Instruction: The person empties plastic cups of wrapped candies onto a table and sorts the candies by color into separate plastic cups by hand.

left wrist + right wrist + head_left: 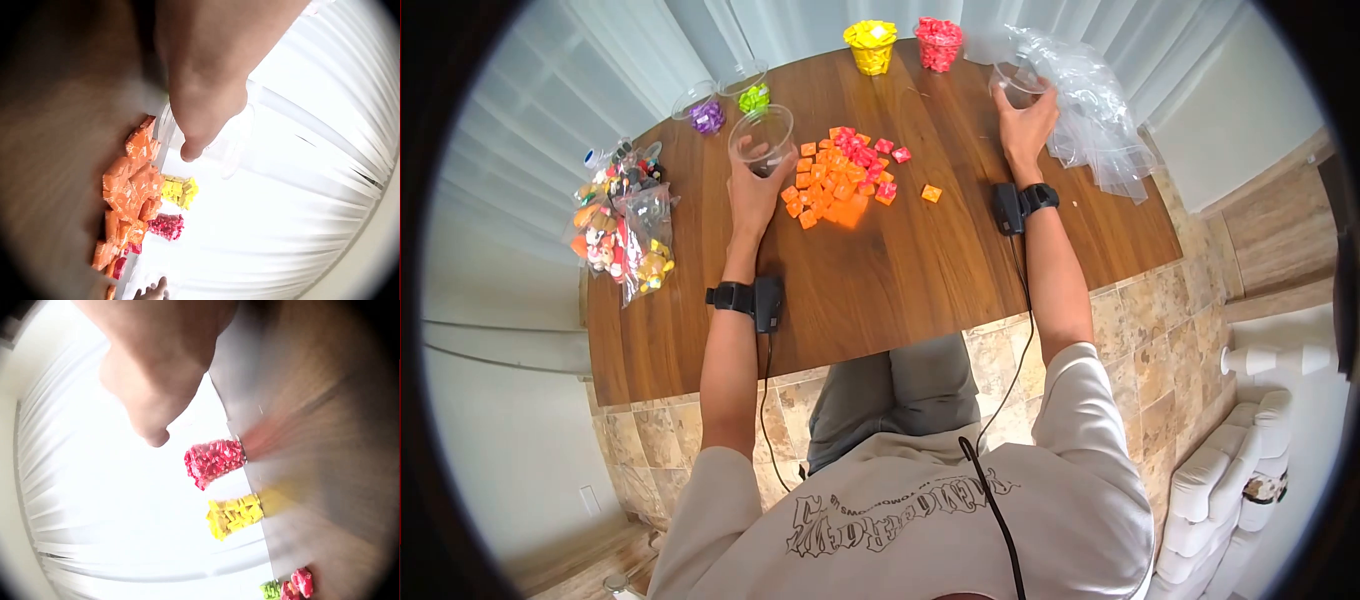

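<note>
In the head view, my left hand (pixel 756 192) grips a clear plastic cup (pixel 762 125) on the left side of the table. The cup has nothing in it. A mixed pile of orange wrapped candies (pixel 832 180) and red wrapped candies (pixel 855 148) lies just right of that hand. At the right, my right hand (pixel 1027 132) has thumb and fingers spread around another clear cup (pixel 1020 76), beside the plastic bags. Glare washes out much of both cups in the wrist views, where the left thumb (pixel 194 147) and right thumb (pixel 156 434) show.
A yellow-filled cup (pixel 870 48) and a red-filled cup (pixel 939 45) stand at the far edge. Purple candies (pixel 707 117) and green candies (pixel 754 97) sit in clear cups at back left. Bagged figurines (pixel 620 225) lie left; clear plastic bags (pixel 1090 110) lie right.
</note>
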Tool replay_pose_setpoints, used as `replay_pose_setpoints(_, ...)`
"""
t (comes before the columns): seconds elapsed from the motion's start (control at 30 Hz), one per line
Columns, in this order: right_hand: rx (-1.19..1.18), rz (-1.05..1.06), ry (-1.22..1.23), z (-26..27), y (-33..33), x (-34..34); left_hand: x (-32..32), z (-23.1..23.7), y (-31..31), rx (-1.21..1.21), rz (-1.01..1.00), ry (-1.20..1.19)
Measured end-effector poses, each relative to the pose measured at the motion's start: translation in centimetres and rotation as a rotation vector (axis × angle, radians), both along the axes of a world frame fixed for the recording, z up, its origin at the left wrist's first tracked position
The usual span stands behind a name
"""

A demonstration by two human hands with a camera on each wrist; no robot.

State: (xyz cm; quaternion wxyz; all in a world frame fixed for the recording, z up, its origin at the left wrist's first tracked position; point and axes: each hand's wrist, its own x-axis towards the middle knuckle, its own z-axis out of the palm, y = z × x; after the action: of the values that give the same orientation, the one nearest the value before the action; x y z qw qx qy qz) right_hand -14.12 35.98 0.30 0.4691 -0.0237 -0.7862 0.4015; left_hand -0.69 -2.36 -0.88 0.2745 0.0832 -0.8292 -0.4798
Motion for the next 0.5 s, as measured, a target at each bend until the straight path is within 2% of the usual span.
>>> replay_pose_setpoints(0.07,-0.025,-0.017,-0.311,-0.2,0.4,0.1,-0.4,-1.0,-0.5,0.008,-0.025,0.003)
replay_pose_setpoints(0.13,0.025,-0.003,-0.356,-1.0,0.5,0.0,-1.3,-1.4,-1.0,-0.179,0.007,0.056)
replay_pose_setpoints(0.17,0.075,0.007,-0.390,-1.0,0.5,-0.4,-1.8,-1.4,-1.3,-0.186,0.011,0.060)
replay_pose_setpoints(0.23,0.078,0.027,-0.378,-1.0,0.4,-0.3,-2.3,-1.2,-1.2,-0.215,0.043,-0.100)
replay_pose_setpoints(0.4,0.121,0.024,-0.345,-1.6,0.5,-1.0,-5.8,-0.8,-1.1,-0.244,-0.006,-0.082)
replay_pose_setpoints(0.5,0.118,0.040,-0.403,-2.2,1.1,-1.6,-8.6,-0.7,-0.5,-0.258,-0.054,-0.054)
